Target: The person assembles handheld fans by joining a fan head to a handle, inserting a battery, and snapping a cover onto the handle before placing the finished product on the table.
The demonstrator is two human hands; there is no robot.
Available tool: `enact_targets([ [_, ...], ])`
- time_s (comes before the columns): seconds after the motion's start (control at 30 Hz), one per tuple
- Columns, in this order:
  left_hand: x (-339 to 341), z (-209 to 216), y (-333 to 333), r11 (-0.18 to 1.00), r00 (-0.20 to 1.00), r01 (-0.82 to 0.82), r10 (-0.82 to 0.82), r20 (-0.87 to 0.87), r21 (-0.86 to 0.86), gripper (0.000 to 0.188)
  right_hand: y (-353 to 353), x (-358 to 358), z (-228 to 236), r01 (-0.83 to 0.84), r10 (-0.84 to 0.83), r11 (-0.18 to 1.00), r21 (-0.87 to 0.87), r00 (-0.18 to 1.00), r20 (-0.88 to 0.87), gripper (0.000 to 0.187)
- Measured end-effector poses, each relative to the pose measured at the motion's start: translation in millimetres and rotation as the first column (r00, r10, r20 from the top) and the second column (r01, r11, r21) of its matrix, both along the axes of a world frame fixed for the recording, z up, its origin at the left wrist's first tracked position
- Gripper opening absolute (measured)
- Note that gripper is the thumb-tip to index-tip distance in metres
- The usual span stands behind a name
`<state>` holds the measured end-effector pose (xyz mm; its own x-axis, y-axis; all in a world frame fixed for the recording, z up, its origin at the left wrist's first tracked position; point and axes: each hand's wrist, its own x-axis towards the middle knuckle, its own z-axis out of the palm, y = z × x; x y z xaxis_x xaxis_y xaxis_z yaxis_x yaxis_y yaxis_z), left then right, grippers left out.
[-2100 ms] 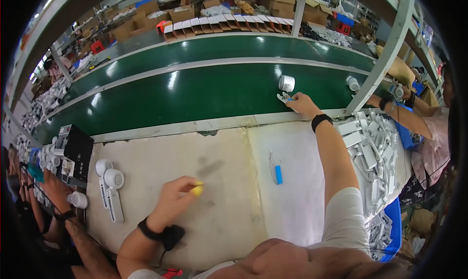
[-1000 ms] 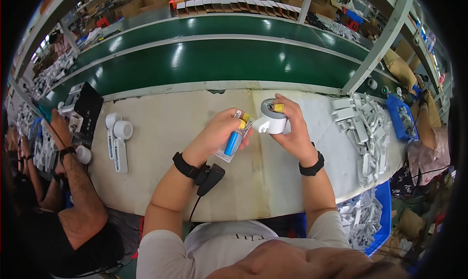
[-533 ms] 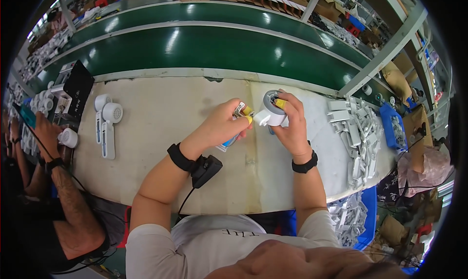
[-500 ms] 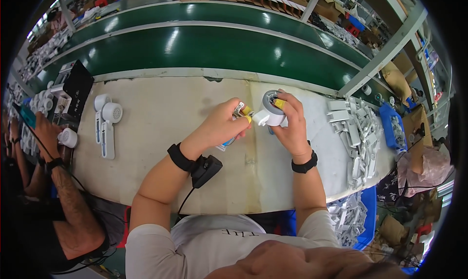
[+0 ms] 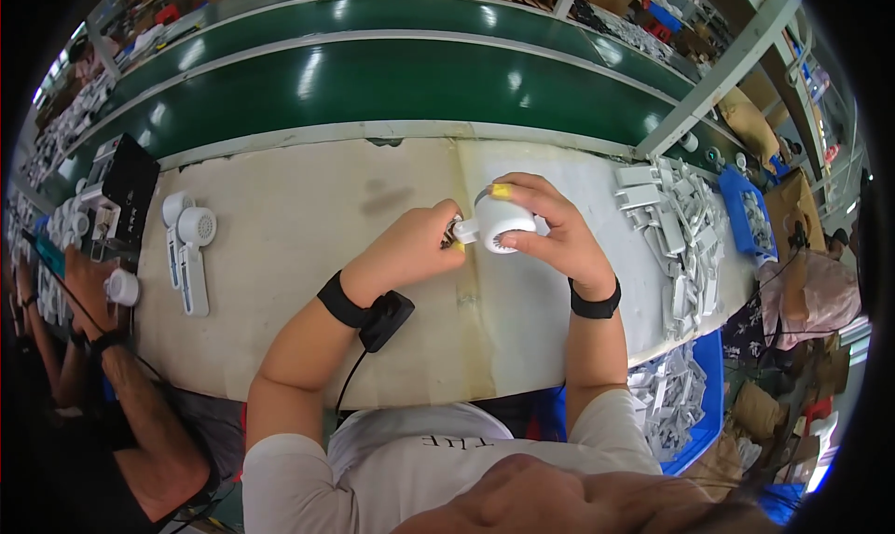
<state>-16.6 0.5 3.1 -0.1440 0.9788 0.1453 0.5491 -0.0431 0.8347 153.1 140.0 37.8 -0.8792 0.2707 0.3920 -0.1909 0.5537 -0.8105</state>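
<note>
In my right hand (image 5: 559, 234) is a white round fan head (image 5: 499, 219), tilted so its slotted face points down toward me. The fingers curve over its top and the thumb presses near the slots. A short white stub (image 5: 467, 231) sticks out of the head on the left and meets the fingertips of my left hand (image 5: 410, 245). That hand is closed on a small metallic part (image 5: 452, 232), mostly hidden by the fingers. Yellow wraps cover fingertips on both hands. Two white handheld fans (image 5: 193, 249) lie at the left of the table.
Loose white handle pieces (image 5: 673, 245) are piled at the table's right, beside a blue bin (image 5: 743, 208). Another blue bin (image 5: 701, 413) of parts stands below the edge. A black box (image 5: 121, 194) and a co-worker's arm (image 5: 140, 375) are at left; a green conveyor (image 5: 373, 82) runs behind.
My right hand has turned the fan head over, so its slotted face now shows instead of the grey ring. Its stub has come to my left fingertips. The whole view has shifted slightly.
</note>
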Motion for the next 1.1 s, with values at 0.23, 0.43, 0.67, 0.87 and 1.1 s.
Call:
enact_targets([
  [0.23,9.5,3.2,-1.5,0.998,0.997,0.027,-0.031,-0.066,-0.055,0.022,4.5,1.9,5.1,0.038,-0.047,0.998,0.057,0.986,0.16,0.046],
  [0.43,14.4,3.6,8.3,0.971,0.874,0.123,-0.009,0.486,-0.203,0.015,15.8,-0.3,-2.1,0.069,-0.064,0.997,-0.031,0.987,0.147,0.043],
  [0.67,3.6,-1.2,3.6,0.999,0.525,-0.044,-0.002,0.851,0.029,0.025,114.0,43.1,-26.0,0.511,-0.677,0.667,0.542,0.72,0.154,0.028],
  [0.87,-9.7,-10.8,11.8,0.991,0.478,0.051,-0.133,0.868,0.123,0.033,199.8,125.7,-64.0,0.123,-0.786,0.149,0.981,0.617,0.042,0.027],
  [1.1,-19.3,-9.5,10.2,0.997,0.578,-0.033,-0.034,0.815,0.065,0.033,177.2,106.1,-33.4,0.232,-0.805,0.306,0.923,0.582,0.121,0.04],
])
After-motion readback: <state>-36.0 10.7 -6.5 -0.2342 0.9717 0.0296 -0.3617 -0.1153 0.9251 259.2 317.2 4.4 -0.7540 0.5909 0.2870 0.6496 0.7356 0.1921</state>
